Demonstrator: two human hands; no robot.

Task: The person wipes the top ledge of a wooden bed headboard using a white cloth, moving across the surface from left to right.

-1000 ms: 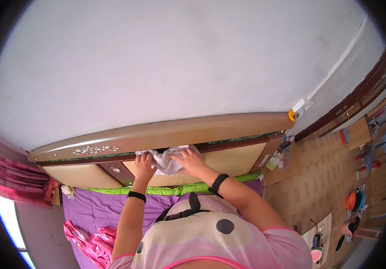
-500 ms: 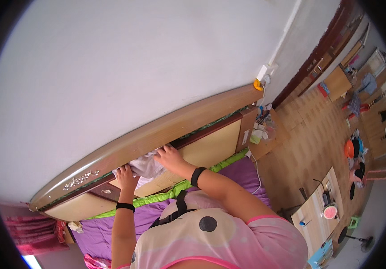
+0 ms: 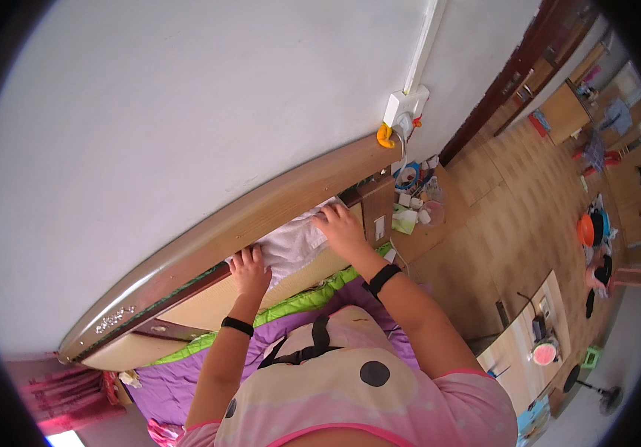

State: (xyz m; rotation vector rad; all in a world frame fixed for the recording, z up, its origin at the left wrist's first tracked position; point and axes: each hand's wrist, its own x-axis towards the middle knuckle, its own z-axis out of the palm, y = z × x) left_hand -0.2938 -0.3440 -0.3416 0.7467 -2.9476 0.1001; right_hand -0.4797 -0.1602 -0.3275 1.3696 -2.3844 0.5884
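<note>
A whitish-lilac towel lies spread over the upper part of the bed's headboard, just under its curved wooden top rail. My left hand grips the towel's left end, fingers bent over the ledge below the rail. At the towel's right end, my right hand holds it with curled fingers. The fingertips of both hands are partly hidden in the cloth and the gap under the rail. Beneath the towel are the headboard's cream padded panels.
A purple bedspread with a green edge covers the bed below. A white socket with cables and a yellow object sits by the rail's right end. A cluttered bedside table stands beyond; a low table is behind at right.
Both hands have moved right along the headboard with the towel. They are farther apart, and the towel, bunched before, is spread wider between them.
</note>
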